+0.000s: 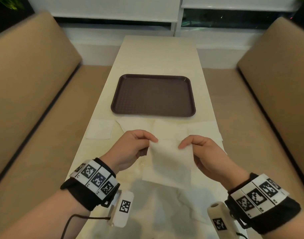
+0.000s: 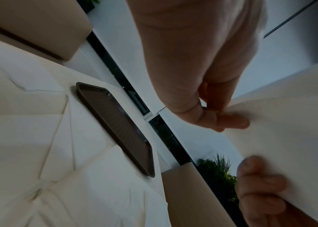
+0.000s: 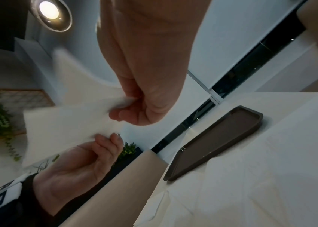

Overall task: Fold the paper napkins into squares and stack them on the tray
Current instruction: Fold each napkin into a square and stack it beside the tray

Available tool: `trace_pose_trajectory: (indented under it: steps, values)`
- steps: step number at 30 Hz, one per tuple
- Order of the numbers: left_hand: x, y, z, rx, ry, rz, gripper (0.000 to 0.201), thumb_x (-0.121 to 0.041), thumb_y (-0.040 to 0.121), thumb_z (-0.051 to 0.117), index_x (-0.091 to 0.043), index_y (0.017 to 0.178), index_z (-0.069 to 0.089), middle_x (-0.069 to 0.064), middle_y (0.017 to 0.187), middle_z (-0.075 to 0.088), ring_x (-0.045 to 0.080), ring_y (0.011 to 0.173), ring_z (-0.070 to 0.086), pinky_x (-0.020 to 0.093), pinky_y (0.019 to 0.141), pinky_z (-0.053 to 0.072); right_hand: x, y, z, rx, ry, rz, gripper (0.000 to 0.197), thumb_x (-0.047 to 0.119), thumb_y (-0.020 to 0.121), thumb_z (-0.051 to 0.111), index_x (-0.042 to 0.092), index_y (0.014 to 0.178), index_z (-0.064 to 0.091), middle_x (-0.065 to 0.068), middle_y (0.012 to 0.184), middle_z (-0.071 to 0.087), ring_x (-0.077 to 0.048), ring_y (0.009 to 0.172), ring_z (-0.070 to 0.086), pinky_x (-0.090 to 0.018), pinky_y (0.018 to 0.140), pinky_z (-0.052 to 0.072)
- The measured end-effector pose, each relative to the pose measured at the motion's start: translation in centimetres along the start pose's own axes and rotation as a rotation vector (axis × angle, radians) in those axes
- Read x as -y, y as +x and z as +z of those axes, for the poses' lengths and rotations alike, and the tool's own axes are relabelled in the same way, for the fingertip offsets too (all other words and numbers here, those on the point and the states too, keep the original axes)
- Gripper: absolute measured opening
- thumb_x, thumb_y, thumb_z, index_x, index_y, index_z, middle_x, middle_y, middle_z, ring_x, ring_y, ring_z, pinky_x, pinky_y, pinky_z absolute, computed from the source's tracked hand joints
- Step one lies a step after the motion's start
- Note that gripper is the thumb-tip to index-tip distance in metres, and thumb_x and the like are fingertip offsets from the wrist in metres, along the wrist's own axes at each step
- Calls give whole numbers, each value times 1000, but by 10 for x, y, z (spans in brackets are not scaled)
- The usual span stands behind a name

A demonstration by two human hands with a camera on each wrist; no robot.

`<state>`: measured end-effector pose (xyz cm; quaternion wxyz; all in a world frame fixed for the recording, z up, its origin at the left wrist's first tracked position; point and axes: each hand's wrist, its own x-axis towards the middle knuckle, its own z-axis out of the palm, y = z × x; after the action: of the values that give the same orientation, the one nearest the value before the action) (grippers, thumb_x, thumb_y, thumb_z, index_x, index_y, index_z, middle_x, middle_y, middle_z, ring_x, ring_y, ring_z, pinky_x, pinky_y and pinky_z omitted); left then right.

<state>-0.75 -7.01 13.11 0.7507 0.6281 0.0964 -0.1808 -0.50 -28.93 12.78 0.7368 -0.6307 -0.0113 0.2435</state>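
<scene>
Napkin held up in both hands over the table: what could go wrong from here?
The napkin hangs from pinches at its top corners by the left hand and right hand; thin paper could tear if pulled apart. Its lower edge hangs loose, so the fold may land skewed, not square. Other napkins lie spread between the hands and the tray; reaching across could drag them.

One tray [image 1: 153, 95], one held napkin [image 1: 168, 163], one folded napkin [image 1: 100, 129], two hands, two benches.

The right hand [image 3: 144, 104] and the left hand [image 3: 88, 156] pinch a white napkin [image 3: 66, 122]. A brown tray [image 3: 218, 141] sits on the desk [image 3: 271, 184].
</scene>
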Motion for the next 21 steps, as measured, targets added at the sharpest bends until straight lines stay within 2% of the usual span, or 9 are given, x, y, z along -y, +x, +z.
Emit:
trace_pose_trajectory:
  steps: [3,5,8,11,12,14,16,19,21]
  values:
    - [-2,1,0,8,-31,-22,43,15,88,46,-10,61,69,2,71,69,17,64,60,22,62,50,5,-3,-2,-5,-51,5,45,-18,86,39,8,61,66,-3,64,65,-11,53,56,-16,53,45]
    - [-1,1,3,11,-61,-24,30,11,90,47,-7,76,66,3,73,68,13,61,61,20,57,51,5,-2,-3,-9,-90,-10,51,-19,86,36,11,58,66,-2,65,64,-12,57,57,-15,55,45]
    - [2,4,7,12,-121,-62,23,3,93,49,-12,104,61,5,78,65,14,61,59,22,53,50,3,1,-4,-43,-136,-40,54,-17,86,36,17,57,67,-8,72,60,-25,71,50,-27,67,43]
    - [4,4,10,2,-128,-180,17,-14,96,50,-12,107,64,6,82,65,16,66,59,25,56,47,1,4,-3,-98,-186,-57,52,-16,84,35,18,59,67,-11,76,57,-27,76,44,-39,73,36]
    - [4,3,11,21,-144,-233,23,-25,99,48,-12,105,66,6,86,66,17,71,60,26,59,47,1,4,-3,-114,-210,-67,52,-15,84,36,19,59,66,-7,74,58,-26,75,45,-37,72,37]
    - [3,1,11,92,-209,-343,51,-50,100,33,-13,105,68,7,96,67,20,80,64,29,66,48,3,4,-3,-140,-259,-85,53,-16,83,36,20,57,66,4,67,60,-18,67,49,-26,67,40]
    - [4,0,10,183,-199,-415,72,-67,93,21,-15,118,64,9,104,68,24,88,67,36,71,52,4,4,-4,-148,-288,-92,53,-17,82,36,20,56,65,10,62,59,-10,60,49,-21,63,40]
    - [4,-4,11,278,-127,-446,74,-72,89,18,-22,128,56,7,115,68,27,100,66,44,78,56,4,5,-4,-149,-322,-91,54,-17,81,36,20,57,66,4,70,63,-18,70,55,-30,70,45]
    - [4,-6,11,290,-117,-433,64,-66,93,23,-24,126,58,4,117,68,24,101,66,41,81,55,4,5,-4,-141,-328,-86,54,-17,81,35,20,57,66,-1,79,66,-22,76,59,-33,73,49]
